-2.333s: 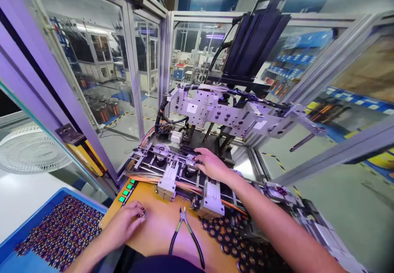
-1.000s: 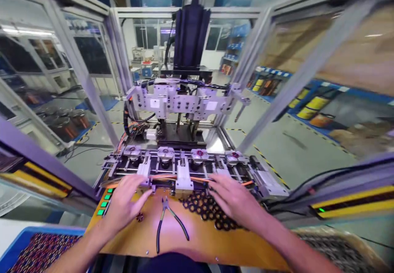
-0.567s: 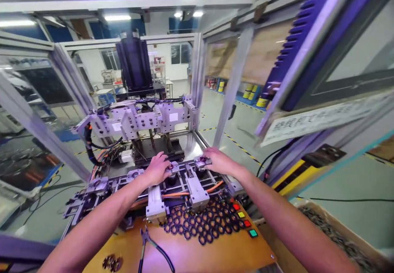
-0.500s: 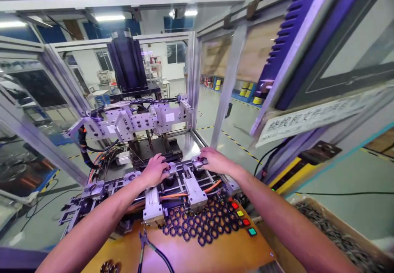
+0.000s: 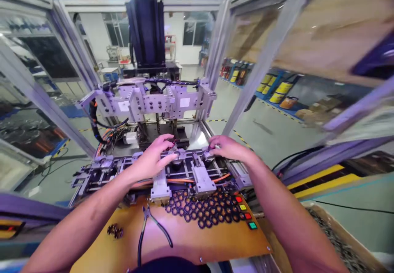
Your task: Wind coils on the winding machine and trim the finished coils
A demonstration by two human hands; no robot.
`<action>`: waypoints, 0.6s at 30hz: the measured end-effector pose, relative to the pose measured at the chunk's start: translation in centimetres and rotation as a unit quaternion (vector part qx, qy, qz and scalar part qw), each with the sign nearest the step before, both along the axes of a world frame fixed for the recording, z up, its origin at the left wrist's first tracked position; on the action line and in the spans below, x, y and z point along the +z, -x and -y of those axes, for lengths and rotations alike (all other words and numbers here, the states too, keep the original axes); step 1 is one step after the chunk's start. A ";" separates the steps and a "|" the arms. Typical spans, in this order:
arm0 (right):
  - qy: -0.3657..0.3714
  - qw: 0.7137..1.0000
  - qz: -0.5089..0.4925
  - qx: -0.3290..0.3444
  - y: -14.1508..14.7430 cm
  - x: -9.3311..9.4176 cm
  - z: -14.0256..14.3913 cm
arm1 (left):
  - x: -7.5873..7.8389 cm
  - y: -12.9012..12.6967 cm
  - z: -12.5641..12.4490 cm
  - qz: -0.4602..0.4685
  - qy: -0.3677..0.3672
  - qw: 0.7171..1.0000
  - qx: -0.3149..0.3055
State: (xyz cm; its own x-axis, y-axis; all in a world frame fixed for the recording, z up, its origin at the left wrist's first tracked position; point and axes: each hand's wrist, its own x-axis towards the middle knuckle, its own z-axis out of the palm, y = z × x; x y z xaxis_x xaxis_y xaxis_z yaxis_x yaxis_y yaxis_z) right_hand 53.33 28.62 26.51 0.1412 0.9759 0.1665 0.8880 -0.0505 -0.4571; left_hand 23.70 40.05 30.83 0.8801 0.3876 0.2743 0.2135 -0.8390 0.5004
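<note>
My left hand (image 5: 155, 156) is over the left metal fixture (image 5: 181, 154) of the machine's front row, thumb and fingers apart. A small reddish part (image 5: 168, 145) shows by its fingertips; whether they touch it is unclear. My right hand (image 5: 227, 147) curls its fingers and thumb at the right fixture (image 5: 208, 154), and whatever lies between them is too small to name. Dark rings with copper-coloured insides (image 5: 200, 214) lie in rows on the brown tabletop (image 5: 184, 248) below the fixtures.
Cutting pliers (image 5: 146, 213) lie with handles spread, beside a small pile of copper-coloured parts (image 5: 115, 231). Coloured push buttons (image 5: 248, 215) line the table's right side. Behind my hands spans a metal machine head (image 5: 154, 102). Frame posts stand around; a box of parts (image 5: 335, 232) is right.
The view has swung down and to the right. My left thumb and fingers have spread apart at the left fixture. My right hand stays at the right fixture, its fingers more curled.
</note>
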 end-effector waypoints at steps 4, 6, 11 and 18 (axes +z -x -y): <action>-0.024 0.997 -0.012 0.077 7.3 -0.8 4.2 | -1.7 11.5 4.0 0.109 0.019 0.987 0.114; -0.064 0.988 -0.048 0.133 13.1 -3.3 6.5 | -5.2 17.5 6.4 0.089 0.035 0.973 0.211; -0.063 0.957 -0.091 0.269 27.8 -12.5 6.8 | -15.1 26.0 11.1 -0.036 0.073 0.958 0.275; -0.109 0.951 -0.050 0.286 34.5 -16.6 3.7 | -20.0 25.7 11.6 -0.062 0.027 0.945 0.321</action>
State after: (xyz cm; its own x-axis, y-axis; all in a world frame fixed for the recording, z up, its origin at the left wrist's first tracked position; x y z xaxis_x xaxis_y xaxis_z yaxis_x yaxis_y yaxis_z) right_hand 18.83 24.89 9.89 -0.3771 0.8410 0.3879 0.6924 0.5342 -0.4850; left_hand -1.97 28.43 10.80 0.4828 0.8631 0.1481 0.7299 -0.4900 0.4765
